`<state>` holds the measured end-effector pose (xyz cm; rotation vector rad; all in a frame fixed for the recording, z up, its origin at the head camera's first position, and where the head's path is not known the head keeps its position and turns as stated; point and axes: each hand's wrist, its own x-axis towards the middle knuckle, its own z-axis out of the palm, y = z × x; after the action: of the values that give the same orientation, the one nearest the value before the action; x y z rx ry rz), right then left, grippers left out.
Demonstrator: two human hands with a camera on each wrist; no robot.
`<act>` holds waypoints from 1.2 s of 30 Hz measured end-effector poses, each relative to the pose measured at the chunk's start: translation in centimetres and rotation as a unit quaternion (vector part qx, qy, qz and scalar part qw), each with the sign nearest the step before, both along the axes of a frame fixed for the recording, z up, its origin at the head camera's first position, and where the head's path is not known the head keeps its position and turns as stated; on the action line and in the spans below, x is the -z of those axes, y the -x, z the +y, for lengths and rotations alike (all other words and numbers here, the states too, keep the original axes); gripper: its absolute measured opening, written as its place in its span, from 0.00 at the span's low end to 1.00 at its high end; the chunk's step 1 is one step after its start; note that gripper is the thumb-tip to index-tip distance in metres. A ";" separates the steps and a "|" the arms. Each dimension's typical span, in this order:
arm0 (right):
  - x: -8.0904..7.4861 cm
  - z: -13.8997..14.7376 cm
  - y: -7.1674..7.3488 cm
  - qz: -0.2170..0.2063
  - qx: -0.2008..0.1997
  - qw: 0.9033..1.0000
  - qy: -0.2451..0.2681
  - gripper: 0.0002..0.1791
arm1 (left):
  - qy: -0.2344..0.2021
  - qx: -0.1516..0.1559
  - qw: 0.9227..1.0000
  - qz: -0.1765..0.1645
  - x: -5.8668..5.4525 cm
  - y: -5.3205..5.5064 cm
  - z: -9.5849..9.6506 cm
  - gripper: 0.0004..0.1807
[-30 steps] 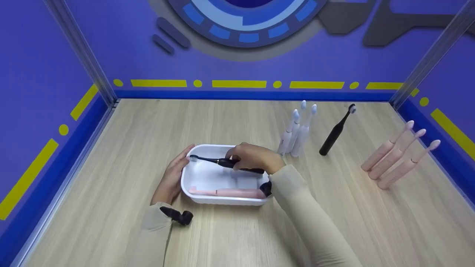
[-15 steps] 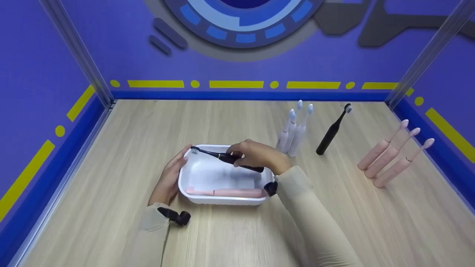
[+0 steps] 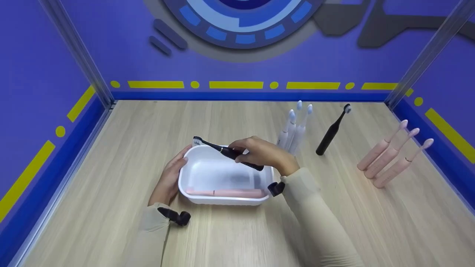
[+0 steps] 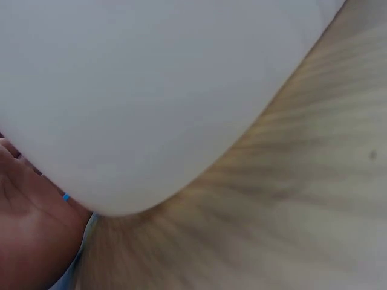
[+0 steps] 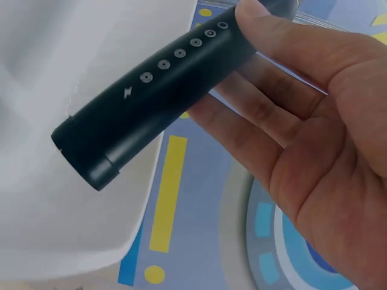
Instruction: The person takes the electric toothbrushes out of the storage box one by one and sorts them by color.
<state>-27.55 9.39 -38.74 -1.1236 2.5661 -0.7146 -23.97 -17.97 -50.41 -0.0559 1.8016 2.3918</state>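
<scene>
My right hand pinches the handle of a black electric toothbrush between thumb and fingers, above the far side of a white tray. The brush head points left and sits higher than the handle end. In the right wrist view, a row of round marks runs along the black toothbrush's handle. Against the tray's left wall lies my left hand, fingers extended along the outside and thumb at the rim. A pink electric toothbrush lies inside the tray along the near wall.
Several white toothbrushes stand upright close together behind my right hand. Another black toothbrush stands to their right. Three pink toothbrushes stand farther right. Blue-purple panels enclose the wooden table at the back and sides.
The brush head of the black toothbrush has risen from the tray's far left rim to above it, tilting the brush. My right hand has shifted slightly right. The left hand and tray stay put.
</scene>
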 end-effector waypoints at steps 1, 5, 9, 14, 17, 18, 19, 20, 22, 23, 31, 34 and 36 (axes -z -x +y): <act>0.0 0.1 0.0 0.005 -0.003 1.000 0.007 0.19 | -0.004 0.001 1.000 0.004 0.0 0.0 0.0 0.26; -0.1 0.7 -0.1 0.011 -0.006 0.999 0.033 0.20 | -0.012 0.001 1.000 0.010 0.1 0.1 0.0 0.27; -0.3 1.3 -0.2 0.009 -0.005 0.998 0.058 0.20 | 0.001 -0.004 1.000 -0.001 0.0 0.1 0.0 0.27; -0.6 1.9 -0.4 -0.005 0.008 0.997 0.078 0.21 | 0.008 -0.005 1.000 -0.009 -0.1 0.0 0.1 0.26; -0.8 2.4 -0.5 -0.009 0.021 0.996 0.086 0.21 | 0.013 -0.003 1.000 -0.005 -0.1 0.0 0.0 0.26; -0.8 2.6 -0.5 -0.010 0.024 0.996 0.090 0.21 | 0.015 -0.004 1.000 -0.006 -0.1 0.0 0.0 0.26; -0.9 2.8 -0.5 -0.012 0.025 0.995 0.095 0.21 | 0.018 -0.004 1.000 -0.006 -0.1 0.0 0.0 0.26; -0.9 3.0 -0.5 -0.012 0.025 0.995 0.101 0.22 | 0.021 -0.003 1.000 -0.007 0.0 0.0 0.0 0.26; -0.9 3.3 -0.6 -0.013 0.023 0.993 0.116 0.22 | 0.025 -0.004 1.000 -0.008 0.0 -0.1 0.0 0.26; -1.0 3.6 -0.6 -0.014 0.022 0.992 0.124 0.22 | 0.026 -0.003 1.000 -0.009 0.0 0.0 0.0 0.26; -1.0 5.3 -0.7 -0.021 0.031 0.982 0.183 0.22 | 0.032 -0.002 0.999 0.000 0.0 0.1 0.0 0.26; -1.0 5.9 -0.8 -0.027 0.031 0.978 0.205 0.23 | 0.039 -0.004 0.999 0.001 -0.1 0.1 0.0 0.26; -0.9 6.3 -0.9 -0.028 0.036 0.976 0.215 0.23 | 0.045 -0.009 0.999 -0.004 -0.1 0.0 0.0 0.26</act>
<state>-26.67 15.70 -37.80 -1.1066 2.4814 -1.3464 -24.02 -17.92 -50.34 -0.0915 1.9109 2.3175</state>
